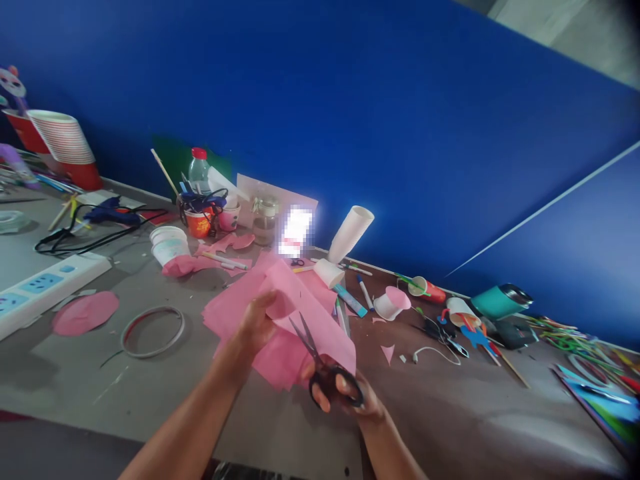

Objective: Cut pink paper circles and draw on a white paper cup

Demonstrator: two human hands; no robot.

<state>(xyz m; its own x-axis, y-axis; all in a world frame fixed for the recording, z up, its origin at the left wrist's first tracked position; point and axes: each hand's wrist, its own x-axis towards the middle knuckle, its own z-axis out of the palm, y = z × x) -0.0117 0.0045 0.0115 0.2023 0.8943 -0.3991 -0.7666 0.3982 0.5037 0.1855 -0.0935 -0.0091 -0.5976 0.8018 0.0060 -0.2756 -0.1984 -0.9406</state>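
Note:
My left hand point(256, 325) pinches the left edge of a pink paper sheet point(315, 317), holding it above the table. In my right hand point(350, 397) is a pair of scissors point(314, 350) with black handles, fingers through the loops. Its blades stand apart and point up and left, over the face of the sheet. More pink paper point(225, 310) lies in a loose stack beneath and behind the held sheet. Behind the paper a bright, blurred-out screen point(296, 230) leans near the blue wall.
A white power strip point(50, 287), a pink paper disc point(86, 313) and a tape ring point(153, 331) lie to the left. Stacked paper cups point(65, 147) stand far left. On the right are a pink-topped cup point(393, 303), a teal bottle point(500, 301) and wire bundles point(575, 343).

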